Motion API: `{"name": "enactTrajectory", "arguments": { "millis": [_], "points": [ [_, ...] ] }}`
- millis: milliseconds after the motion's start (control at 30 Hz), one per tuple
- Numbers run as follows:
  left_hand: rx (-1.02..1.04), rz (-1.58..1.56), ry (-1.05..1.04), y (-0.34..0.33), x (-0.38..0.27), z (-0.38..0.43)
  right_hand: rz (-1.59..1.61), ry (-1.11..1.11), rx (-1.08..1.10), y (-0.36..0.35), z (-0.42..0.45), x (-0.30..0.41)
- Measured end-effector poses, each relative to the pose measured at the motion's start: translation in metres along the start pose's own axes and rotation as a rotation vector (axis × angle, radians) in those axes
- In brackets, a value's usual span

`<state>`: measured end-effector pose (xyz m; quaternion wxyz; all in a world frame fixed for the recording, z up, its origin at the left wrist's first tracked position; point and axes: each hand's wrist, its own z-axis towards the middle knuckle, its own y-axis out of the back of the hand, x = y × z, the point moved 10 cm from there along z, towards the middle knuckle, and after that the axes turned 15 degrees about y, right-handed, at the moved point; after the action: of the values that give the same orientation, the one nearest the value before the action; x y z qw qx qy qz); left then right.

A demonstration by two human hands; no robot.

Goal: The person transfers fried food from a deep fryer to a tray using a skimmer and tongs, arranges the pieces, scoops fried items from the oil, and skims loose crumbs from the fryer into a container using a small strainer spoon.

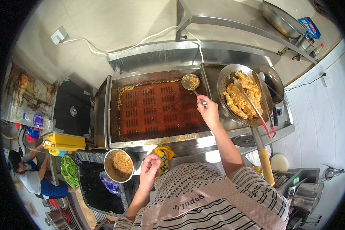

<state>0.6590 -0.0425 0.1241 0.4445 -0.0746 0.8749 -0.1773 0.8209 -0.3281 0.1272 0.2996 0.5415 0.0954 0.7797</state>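
My right hand (208,109) grips the handle of a small round skimmer (190,82). Golden fried crumbs lie in its bowl, at the back right corner of a wide fryer vat (161,141) of reddish-brown oil. Slotted openings show through the oil, and more crumbs line the left and back edges. My left hand (150,171) is raised in front of the apron, fingers curled in, with nothing visible in it. Just left of it is a metal pot (110,172) partly filled with brown crumbs. A yellow cloth (164,155) with blue lettering lies behind that hand.
Fried breaded pieces (243,96) and red-handled tongs (266,126) rest in a large perforated strainer (225,77), whose wooden handle (266,166) juts towards me. A black-lined bin (95,184) stands front left. Another person (31,175) works at far left. A steel shelf (233,24) overhangs the back right.
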Motion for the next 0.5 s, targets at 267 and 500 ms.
{"name": "enactTrajectory", "arguments": {
  "millis": [267, 500],
  "points": [
    [-0.008, 0.0, -0.016, -0.001, 0.001, -0.001, 0.138, -0.033, 0.115, -0.019, 0.019, 0.007],
    [-0.044, -0.043, 0.012, 0.01, 0.005, -0.006, 0.133, -0.077, 0.208, -0.052, 0.024, -0.011]
  ]
}}
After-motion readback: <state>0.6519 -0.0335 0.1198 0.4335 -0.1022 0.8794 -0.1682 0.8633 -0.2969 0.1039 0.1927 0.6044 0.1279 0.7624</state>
